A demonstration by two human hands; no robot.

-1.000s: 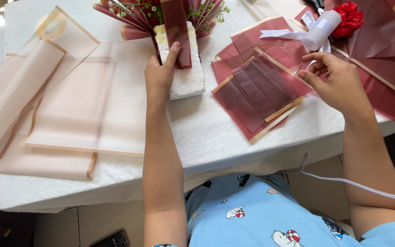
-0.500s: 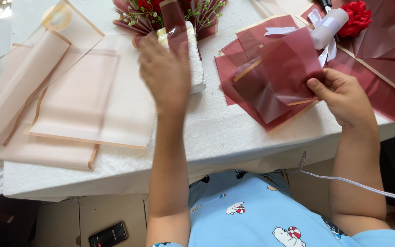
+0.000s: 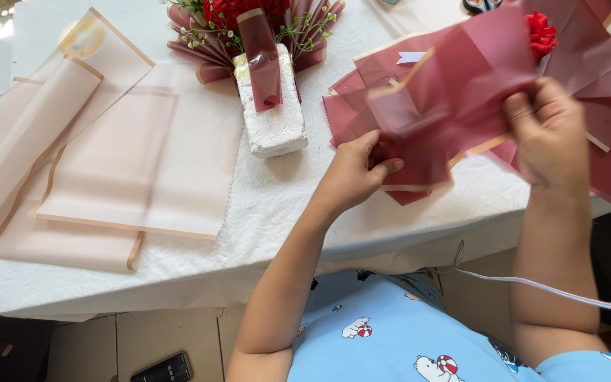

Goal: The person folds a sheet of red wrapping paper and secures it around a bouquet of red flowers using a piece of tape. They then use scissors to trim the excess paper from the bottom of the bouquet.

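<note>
A bare strip of white table lies open between the pale wrapping sheets and the stacked dark red sheets, while a white foam block and the bouquet crowd the far middle.

A white-clothed table stands over a pale tiled floor.

dark phone screen on floor, lower left
</note>
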